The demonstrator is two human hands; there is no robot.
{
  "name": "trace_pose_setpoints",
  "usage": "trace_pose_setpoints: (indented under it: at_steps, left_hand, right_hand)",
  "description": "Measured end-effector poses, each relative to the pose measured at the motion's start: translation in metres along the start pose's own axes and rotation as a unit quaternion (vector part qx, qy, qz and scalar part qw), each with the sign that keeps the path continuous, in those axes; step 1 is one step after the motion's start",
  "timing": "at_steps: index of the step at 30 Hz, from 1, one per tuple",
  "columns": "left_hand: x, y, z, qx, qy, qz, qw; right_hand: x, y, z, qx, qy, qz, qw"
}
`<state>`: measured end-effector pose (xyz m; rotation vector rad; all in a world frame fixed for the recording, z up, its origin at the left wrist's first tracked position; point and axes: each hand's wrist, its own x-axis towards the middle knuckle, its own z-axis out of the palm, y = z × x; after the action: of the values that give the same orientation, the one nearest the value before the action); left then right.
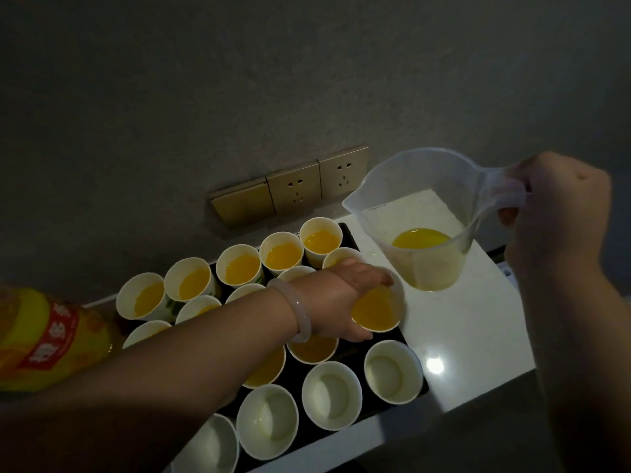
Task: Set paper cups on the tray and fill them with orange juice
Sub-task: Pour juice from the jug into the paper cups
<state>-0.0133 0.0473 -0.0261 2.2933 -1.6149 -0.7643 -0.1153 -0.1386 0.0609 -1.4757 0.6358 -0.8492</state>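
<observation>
Your left grip [345,302] curls round a juice-filled cup [375,310] at the three o'clock edge of the black tray [350,233]. Your right grip [553,206] clasps a jug [426,216] by its handle at two o'clock. Four empty cups [331,394] line the near row. The red label on the bottle [51,336], at nine o'clock, is unreadable.

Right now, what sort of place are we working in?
Likely a kitchen or pantry counter, dimly lit: a white countertop against a grey wall with gold wall sockets, holding a black tray of paper cups beside a juice bottle.
</observation>
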Motion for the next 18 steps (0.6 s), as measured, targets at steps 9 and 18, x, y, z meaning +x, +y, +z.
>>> trace_pose_setpoints:
  at_steps: [9, 18]
  left_hand:
    - [0.007, 0.000, -0.002, 0.146, -0.030, 0.077, 0.986]
    - [0.010, -0.013, 0.006, 0.236, -0.026, 0.120, 0.964]
  right_hand:
    - [-0.001, 0.006, 0.011, 0.024, 0.037, -0.030, 0.999]
    - [0.002, 0.011, 0.013, 0.075, 0.050, -0.003, 0.996]
